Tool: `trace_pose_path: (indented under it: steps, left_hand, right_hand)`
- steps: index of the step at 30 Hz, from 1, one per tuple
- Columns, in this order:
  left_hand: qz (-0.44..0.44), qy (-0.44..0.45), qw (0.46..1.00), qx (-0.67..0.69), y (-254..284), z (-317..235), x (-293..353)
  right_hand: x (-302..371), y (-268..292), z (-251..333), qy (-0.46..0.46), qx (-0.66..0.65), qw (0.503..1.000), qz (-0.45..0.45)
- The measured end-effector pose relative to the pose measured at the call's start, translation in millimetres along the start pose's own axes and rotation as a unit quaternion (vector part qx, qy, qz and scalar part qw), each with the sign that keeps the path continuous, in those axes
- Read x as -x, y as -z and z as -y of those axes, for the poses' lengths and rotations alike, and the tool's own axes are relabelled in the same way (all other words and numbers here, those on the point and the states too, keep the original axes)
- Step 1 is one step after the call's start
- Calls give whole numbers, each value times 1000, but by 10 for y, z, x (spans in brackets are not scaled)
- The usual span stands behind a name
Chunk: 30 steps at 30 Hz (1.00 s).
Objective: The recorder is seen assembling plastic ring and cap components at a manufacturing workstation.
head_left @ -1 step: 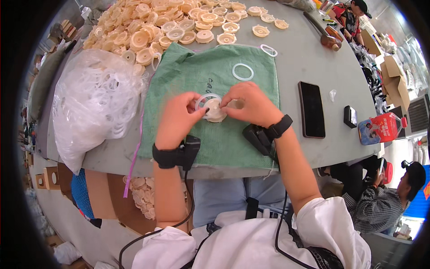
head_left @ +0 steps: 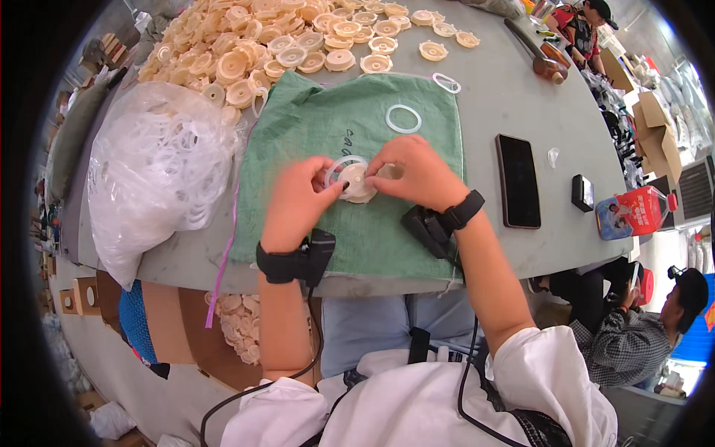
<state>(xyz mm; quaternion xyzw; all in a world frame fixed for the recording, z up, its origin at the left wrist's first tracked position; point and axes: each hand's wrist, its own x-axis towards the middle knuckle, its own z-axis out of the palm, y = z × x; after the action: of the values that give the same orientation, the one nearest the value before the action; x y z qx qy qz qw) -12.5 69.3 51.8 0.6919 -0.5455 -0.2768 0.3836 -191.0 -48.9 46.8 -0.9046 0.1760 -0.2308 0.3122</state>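
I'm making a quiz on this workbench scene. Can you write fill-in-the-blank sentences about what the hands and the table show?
1. Both hands, left hand and right hand, hold a cream disc over a ____ cloth.
2. The black phone lies to the person's ____ of the cloth.
3. The bag at the left is full of white ____.

Missing words: green; right; rings

A grey table (head_left: 514,104) carries a green cloth (head_left: 372,238) at centre, a bag of rings (head_left: 160,167) at nine o'clock, cream discs (head_left: 283,45) at twelve, a phone (head_left: 518,180) and small black box (head_left: 582,192) at three
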Motion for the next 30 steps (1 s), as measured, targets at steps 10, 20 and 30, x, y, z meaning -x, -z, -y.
trace_pose_path:
  steps: [10,20,30]
  left_hand:
    - [13,64,981,184,-120,136,120]
    - [-22,46,995,83,-148,125,75]
    - [-45,42,997,50,-153,138,28]
  right_hand:
    - [-23,14,42,-54,-146,987,-26]
    - [45,-76,-72,-15,60,996,-65]
    - [-6,-108,-143,-78,15,996,-50]
